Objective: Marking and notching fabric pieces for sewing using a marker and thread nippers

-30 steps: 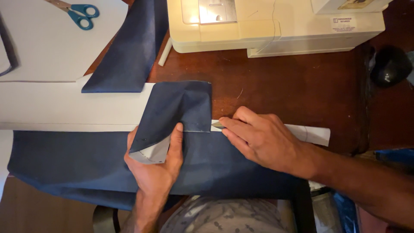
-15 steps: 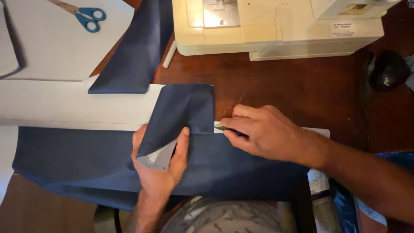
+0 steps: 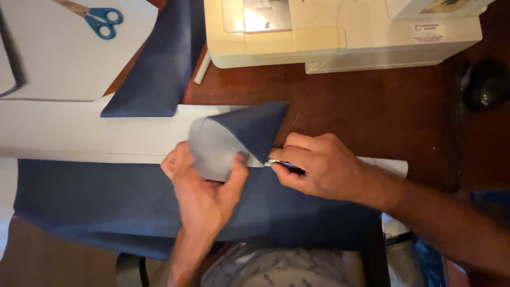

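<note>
- Left hand [image 3: 204, 194]: thumb and fingers pinching a folded-back flap [image 3: 234, 139] of navy fabric [image 3: 101, 199], thumb on top against the pale grey underside, the other fingers tucked beneath and out of sight.
- Right hand [image 3: 321, 167]: fingertips drawn together and pressed down at the base of the fold, nipping a small dark item there; too hidden to identify.
- Flap lifted into a cone-like point, blue face to the right, grey reverse to the left, tip aimed up and right over bare wood.
- Remainder of the navy fabric spread flat as a long band across the near edge of the table, running from far left under both hands to the right forearm.
- White paper sheet [image 3: 79, 133] lying just beyond the band, its long edge touching the cloth; a narrow white end showing again past the right wrist.
- Second navy strip [image 3: 159, 64] angled up from the paper toward the top edge.
- Another white sheet at upper left, carrying blue-handled scissors [image 3: 98, 18].
- Cream sewing machine [image 3: 329, 32] at the far side, well apart from the hands.
- Dark reddish-brown wooden table [image 3: 382, 106] bare between machine and hands.
- Rounded black object [image 3: 486, 85] at far right, in shadow.
- Patterned grey clothing at the bottom edge, close against the table.
</note>
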